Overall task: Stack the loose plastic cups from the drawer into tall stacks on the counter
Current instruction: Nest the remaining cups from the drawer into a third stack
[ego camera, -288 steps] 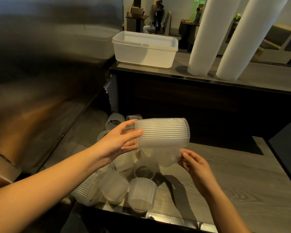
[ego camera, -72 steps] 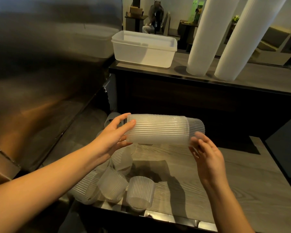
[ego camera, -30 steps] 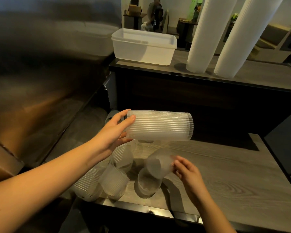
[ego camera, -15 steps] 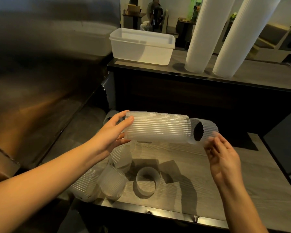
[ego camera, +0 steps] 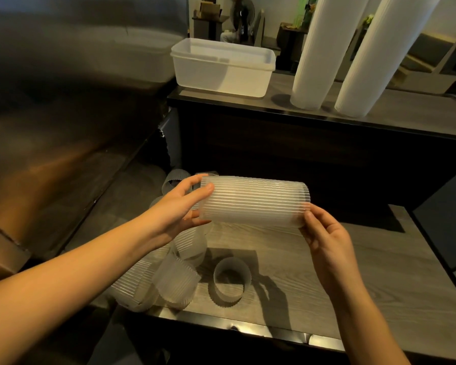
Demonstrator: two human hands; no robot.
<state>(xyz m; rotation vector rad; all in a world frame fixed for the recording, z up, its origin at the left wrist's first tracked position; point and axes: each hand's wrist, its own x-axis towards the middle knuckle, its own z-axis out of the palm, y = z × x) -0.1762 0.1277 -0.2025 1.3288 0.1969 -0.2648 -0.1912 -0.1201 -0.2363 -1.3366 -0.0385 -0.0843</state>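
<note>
Biggest thing in shot is the steel surface (ego camera: 63, 114) filling the whole left side, blurry and dull; next is the wood-grain drawer bottom (ego camera: 327, 285) across the lower right, with a metal lip along its near edge; above it the dark counter (ego camera: 379, 119) runs across the upper right.

On that counter there are two tall stacks (ego camera: 319, 48) of white cups in the upper right, standing side by side, leaning a bit and running out of the top of the frame; left of them sits a white plastic tub (ego camera: 221, 69), open on top.

Dead centre, the held stack (ego camera: 253, 204) of clear ribbed cups lies sideways in the air above the drawer, touching nothing but the hands; the left hand (ego camera: 177, 209) has its fingers wrapped round the left end, thumb on the upper side; the right hand (ego camera: 324, 238) has the right end, thumb on the near rim and fingers curled underneath.

Lower left of centre, under the left forearm, a pile of loose cups (ego camera: 169, 280) lies tipped over against each other at the drawer's left edge; a couple more peek out behind the left fingers; just right of the pile one single cup (ego camera: 232, 281) sits mouth up on the wood grain, apart from the rest.
</note>
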